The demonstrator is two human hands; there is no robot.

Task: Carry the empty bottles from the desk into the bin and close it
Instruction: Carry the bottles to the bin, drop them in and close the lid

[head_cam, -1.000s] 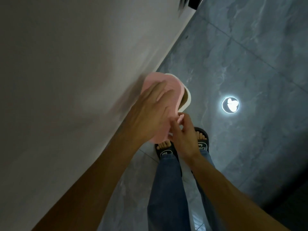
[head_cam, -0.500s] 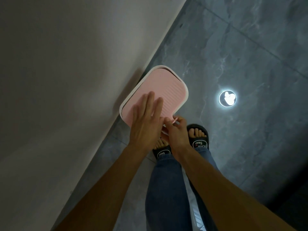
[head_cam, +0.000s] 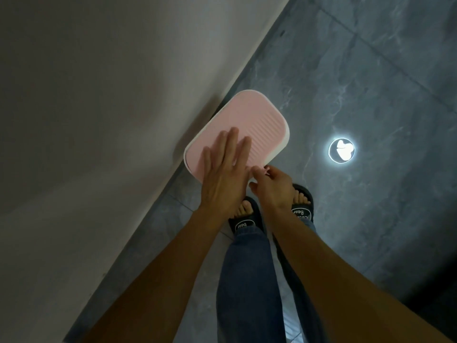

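Dim grey tiled floor (head_cam: 371, 70), pale wall (head_cam: 99, 95) at left. Left hand (head_cam: 223, 174) flat, fingers spread on pink ribbed lid (head_cam: 257, 125); right hand (head_cam: 272, 186) pinching lid's near-corner tab. Centre frame: bin (head_cam: 284, 147), lid down. Probably light, stiff plastic; best held by tab. Bottles unseen.
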